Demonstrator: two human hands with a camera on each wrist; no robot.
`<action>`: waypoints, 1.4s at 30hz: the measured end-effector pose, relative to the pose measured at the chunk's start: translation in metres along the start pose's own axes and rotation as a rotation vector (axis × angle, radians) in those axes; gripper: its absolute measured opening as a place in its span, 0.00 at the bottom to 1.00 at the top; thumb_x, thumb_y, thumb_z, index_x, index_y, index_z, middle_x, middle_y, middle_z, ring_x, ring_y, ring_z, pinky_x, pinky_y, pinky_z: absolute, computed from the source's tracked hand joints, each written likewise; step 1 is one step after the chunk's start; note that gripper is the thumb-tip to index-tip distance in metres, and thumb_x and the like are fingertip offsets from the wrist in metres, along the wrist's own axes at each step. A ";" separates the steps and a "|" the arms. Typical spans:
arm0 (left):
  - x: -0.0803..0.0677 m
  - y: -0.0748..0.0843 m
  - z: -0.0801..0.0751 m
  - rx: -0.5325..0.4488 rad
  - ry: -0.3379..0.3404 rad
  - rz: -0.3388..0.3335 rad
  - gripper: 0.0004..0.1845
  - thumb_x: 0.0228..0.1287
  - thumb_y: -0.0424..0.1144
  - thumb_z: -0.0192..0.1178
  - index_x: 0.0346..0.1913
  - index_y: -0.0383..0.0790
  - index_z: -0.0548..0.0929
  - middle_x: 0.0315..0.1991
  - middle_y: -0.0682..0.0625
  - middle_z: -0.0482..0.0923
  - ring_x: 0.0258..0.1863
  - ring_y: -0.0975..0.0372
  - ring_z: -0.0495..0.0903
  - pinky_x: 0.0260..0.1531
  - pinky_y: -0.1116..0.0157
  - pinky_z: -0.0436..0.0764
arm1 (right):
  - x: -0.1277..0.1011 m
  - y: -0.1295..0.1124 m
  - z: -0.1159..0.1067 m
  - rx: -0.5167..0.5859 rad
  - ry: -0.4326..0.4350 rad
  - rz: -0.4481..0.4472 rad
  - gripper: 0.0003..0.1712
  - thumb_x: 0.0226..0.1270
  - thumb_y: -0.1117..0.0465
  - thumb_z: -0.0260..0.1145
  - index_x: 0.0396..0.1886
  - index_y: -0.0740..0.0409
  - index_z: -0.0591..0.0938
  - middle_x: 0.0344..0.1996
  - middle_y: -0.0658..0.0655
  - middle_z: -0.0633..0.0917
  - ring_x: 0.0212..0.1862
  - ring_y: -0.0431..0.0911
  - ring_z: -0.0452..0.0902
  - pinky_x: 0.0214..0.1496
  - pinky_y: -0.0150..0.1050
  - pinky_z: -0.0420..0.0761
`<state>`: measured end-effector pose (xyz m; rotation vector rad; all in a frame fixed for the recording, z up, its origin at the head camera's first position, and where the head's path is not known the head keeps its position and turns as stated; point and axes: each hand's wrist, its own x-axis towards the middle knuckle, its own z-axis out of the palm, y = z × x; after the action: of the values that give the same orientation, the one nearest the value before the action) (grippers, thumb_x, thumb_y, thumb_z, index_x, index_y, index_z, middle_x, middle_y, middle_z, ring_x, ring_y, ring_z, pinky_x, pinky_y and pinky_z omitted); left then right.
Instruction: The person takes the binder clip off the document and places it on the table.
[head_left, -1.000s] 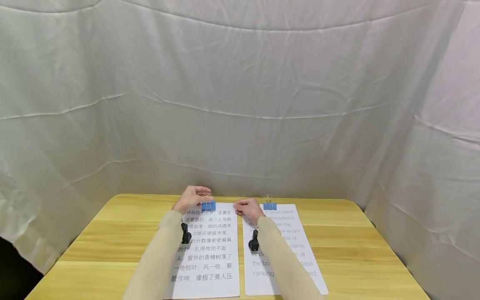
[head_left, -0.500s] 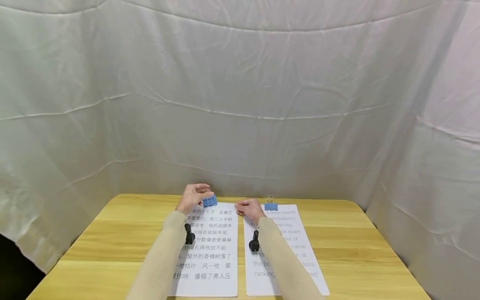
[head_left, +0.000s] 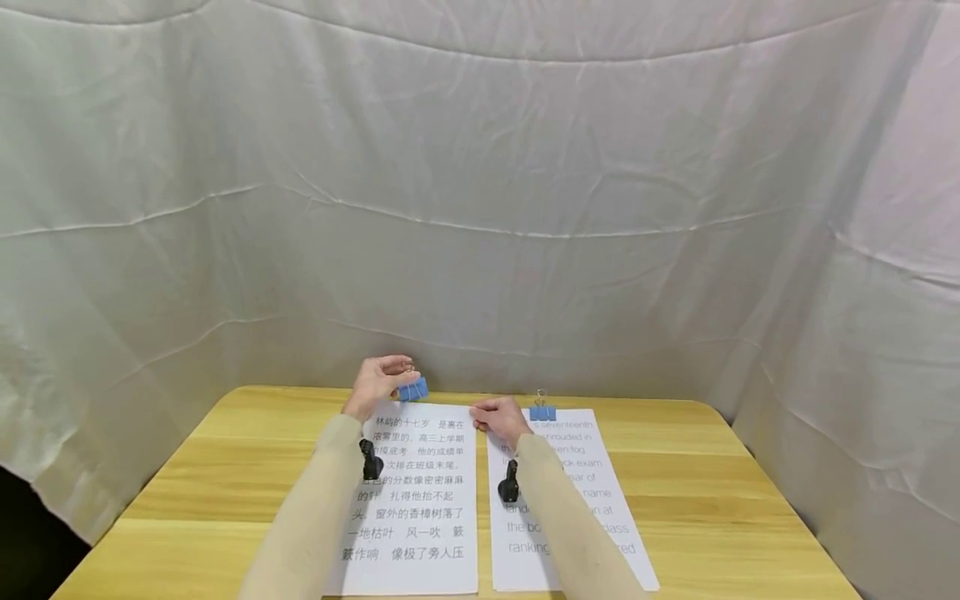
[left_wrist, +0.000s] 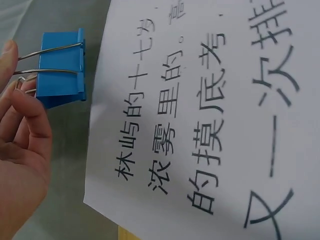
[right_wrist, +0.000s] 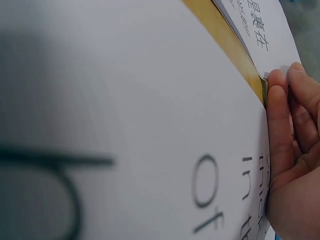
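Observation:
My left hand (head_left: 373,387) pinches a blue binder clip (head_left: 413,388) by its wire handles. The left wrist view shows this binder clip (left_wrist: 61,65) just off the top edge of the left paper stack (head_left: 427,575), which bears Chinese text. With thumb and fingers, my right hand (head_left: 501,418) pinches that stack's top right corner; the right wrist view shows the corner between the fingertips (right_wrist: 277,79). A second blue binder clip (head_left: 543,413) sits at the top edge of the right paper stack (head_left: 517,575), printed in English and partly hidden by my right forearm.
Both stacks lie side by side on a yellow wooden table (head_left: 720,500), a narrow strip of wood between them. A grey cloth curtain (head_left: 480,275) hangs behind the table and at both sides. Each wrist wears a black camera mount (head_left: 508,482).
My left hand has drawn the binder clip up and left, from the left stack's top edge to just beyond it. My right hand stays at the corner.

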<state>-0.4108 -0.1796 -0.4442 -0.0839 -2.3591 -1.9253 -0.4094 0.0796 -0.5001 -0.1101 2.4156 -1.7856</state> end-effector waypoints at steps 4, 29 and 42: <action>-0.002 0.001 -0.001 -0.035 0.013 0.010 0.26 0.56 0.38 0.72 0.58 0.35 0.80 0.52 0.41 0.84 0.39 0.65 0.82 0.34 0.68 0.80 | 0.000 0.000 0.001 0.003 0.002 0.011 0.13 0.66 0.62 0.68 0.47 0.64 0.87 0.33 0.57 0.89 0.32 0.40 0.83 0.38 0.31 0.83; -0.031 -0.002 -0.002 -0.003 -0.061 0.001 0.34 0.55 0.43 0.73 0.64 0.34 0.75 0.58 0.37 0.79 0.48 0.61 0.81 0.43 0.68 0.81 | -0.008 -0.006 -0.003 -0.051 0.029 0.010 0.13 0.67 0.64 0.66 0.48 0.66 0.86 0.37 0.61 0.88 0.33 0.43 0.85 0.38 0.34 0.84; -0.053 -0.015 -0.035 0.086 -0.103 0.010 0.35 0.58 0.42 0.71 0.67 0.35 0.72 0.58 0.37 0.78 0.53 0.55 0.79 0.48 0.67 0.78 | -0.002 -0.002 0.007 -0.058 0.028 0.019 0.13 0.68 0.63 0.65 0.48 0.64 0.86 0.33 0.56 0.87 0.31 0.39 0.81 0.36 0.31 0.82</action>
<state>-0.3581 -0.2154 -0.4576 -0.1920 -2.4978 -1.8551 -0.4068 0.0726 -0.5001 -0.0685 2.4799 -1.7213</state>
